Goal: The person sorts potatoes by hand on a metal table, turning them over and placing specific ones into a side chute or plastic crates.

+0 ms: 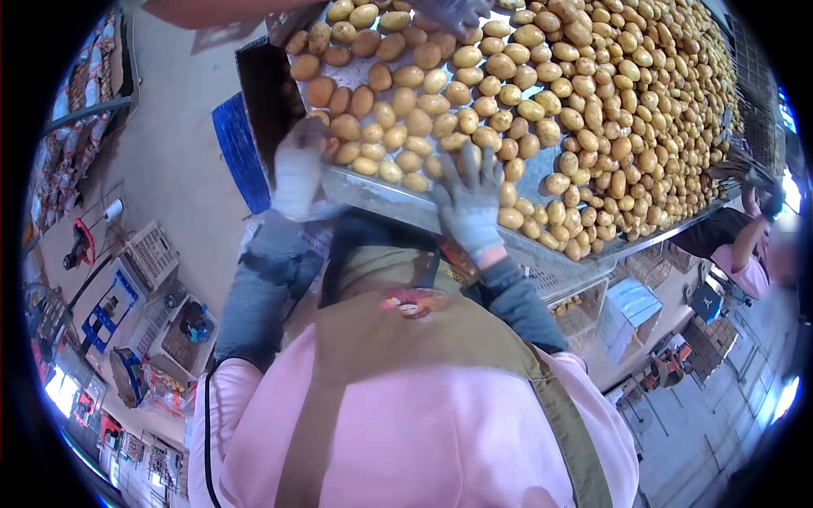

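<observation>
Many yellow-brown potatoes lie spread over a metal sorting table, sparser at the near left and piled thick at the right. My left hand, in a white and grey glove, is at the table's left corner, its blurred fingertips beside the outermost potatoes. In a matching glove, my right hand rests over the front rim, fingers spread and pointing into the potatoes. Its fingertips overlap a few of them, with nothing gripped.
Across the table, another person's gloved hand reaches among the potatoes. A further person stands at the right end. Below the table are plastic crates and a blue-white box. A blue panel stands at the left corner.
</observation>
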